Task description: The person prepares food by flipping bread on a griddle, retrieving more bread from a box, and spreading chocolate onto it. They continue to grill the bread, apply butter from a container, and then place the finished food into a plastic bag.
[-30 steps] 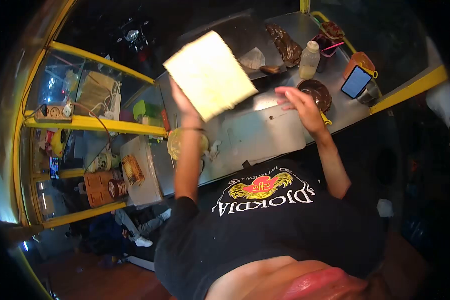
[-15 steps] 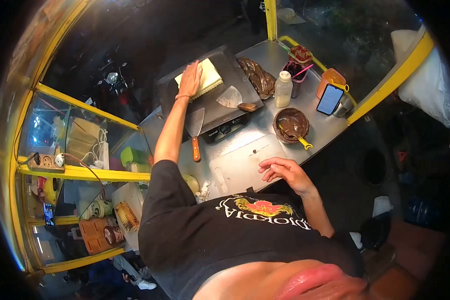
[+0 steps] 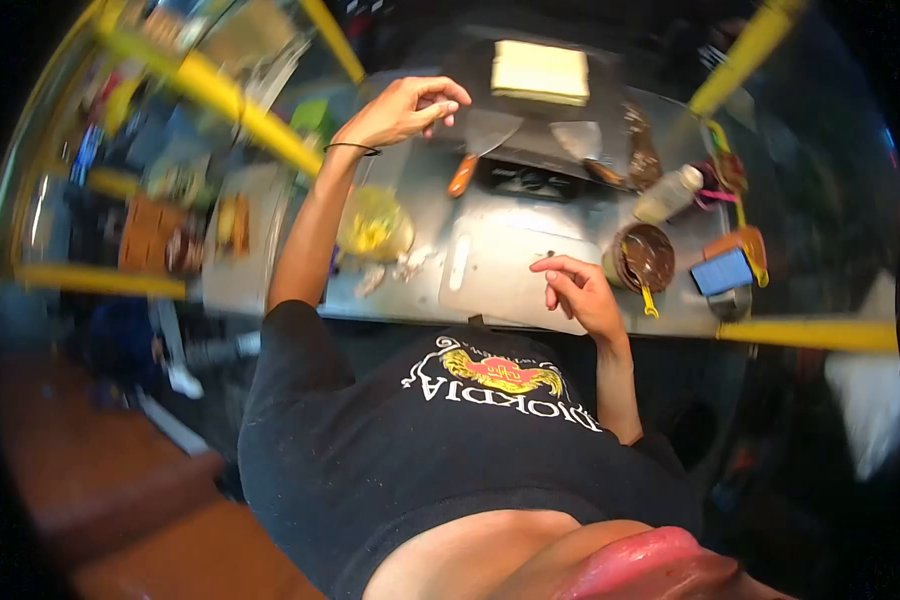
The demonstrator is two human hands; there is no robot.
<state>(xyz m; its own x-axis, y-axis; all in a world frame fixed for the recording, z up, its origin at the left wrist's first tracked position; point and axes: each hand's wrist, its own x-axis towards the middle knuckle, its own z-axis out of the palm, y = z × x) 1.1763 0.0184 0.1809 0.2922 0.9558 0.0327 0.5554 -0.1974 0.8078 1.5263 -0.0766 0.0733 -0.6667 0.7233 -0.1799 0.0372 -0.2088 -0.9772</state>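
Observation:
My left hand (image 3: 405,112) hangs in the air left of the black griddle, fingers loosely bent and apart, with nothing in it. A pale rectangular bread slab (image 3: 540,72) lies on the griddle (image 3: 538,133). Two scrapers rest by its front edge, one with an orange handle (image 3: 462,175), the other with a wide metal blade (image 3: 577,140). Over the right part of the white cutting board (image 3: 510,262) is my right hand (image 3: 577,290), empty, index finger stretched out and the others loosely curved. The brown-coated tub (image 3: 647,255) with a yellow utensil stands beside it.
Right of the griddle are a white bottle (image 3: 670,193), a phone (image 3: 722,272) leaning on an orange container (image 3: 752,250), and a brown smeared bag (image 3: 642,145). On the left are a yellow-filled bag (image 3: 375,222) and a glass case with yellow frames (image 3: 235,110).
My left hand has come off the bread slab and moved left, clear of the griddle. The view has turned and shifted, bringing the yellow-filled bag into fuller sight. My right hand remains near the cutting board.

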